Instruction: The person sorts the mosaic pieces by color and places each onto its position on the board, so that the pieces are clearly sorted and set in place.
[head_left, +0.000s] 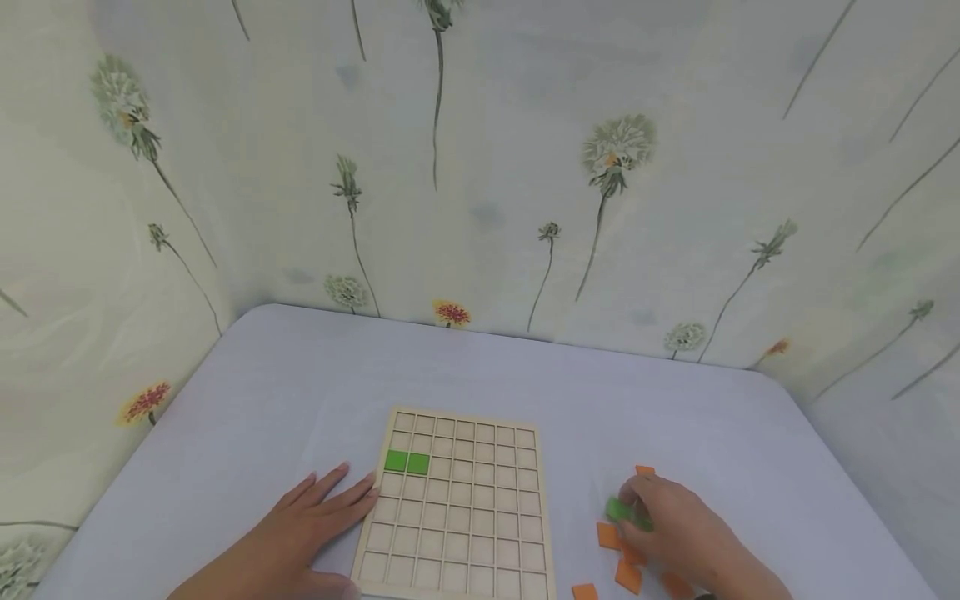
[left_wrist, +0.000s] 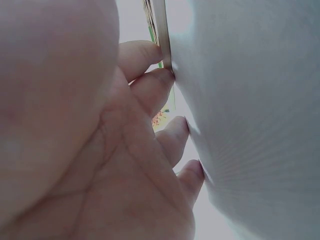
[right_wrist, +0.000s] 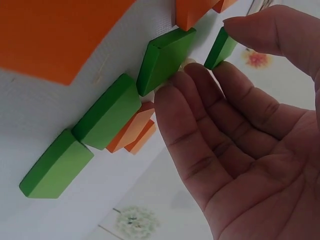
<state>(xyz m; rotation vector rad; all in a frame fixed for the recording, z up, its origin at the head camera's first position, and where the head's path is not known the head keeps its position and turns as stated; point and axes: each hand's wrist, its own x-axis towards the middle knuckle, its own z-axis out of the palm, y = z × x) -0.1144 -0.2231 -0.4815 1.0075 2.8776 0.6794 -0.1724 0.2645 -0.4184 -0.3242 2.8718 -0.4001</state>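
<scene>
A pale wooden grid board (head_left: 457, 533) lies flat on the table, with two green square tiles (head_left: 396, 460) side by side in its third row from the far edge, at the left. My left hand (head_left: 311, 521) rests by the board's left side, fingers extended and fingertips at the frame. To the right of the board, my right hand (head_left: 678, 525) is low over loose tiles. In the right wrist view its thumb and forefinger pinch a green tile (right_wrist: 221, 48). Several other green tiles (right_wrist: 107, 112) lie close to its fingertips, next to orange tiles (right_wrist: 132, 127).
Loose orange tiles (head_left: 628, 575) lie around and below the right hand, one orange tile (head_left: 585, 592) nearer the board. A white cloth (head_left: 450, 358) covers the table. Behind it and at the sides hangs a dandelion-patterned curtain (head_left: 510, 150).
</scene>
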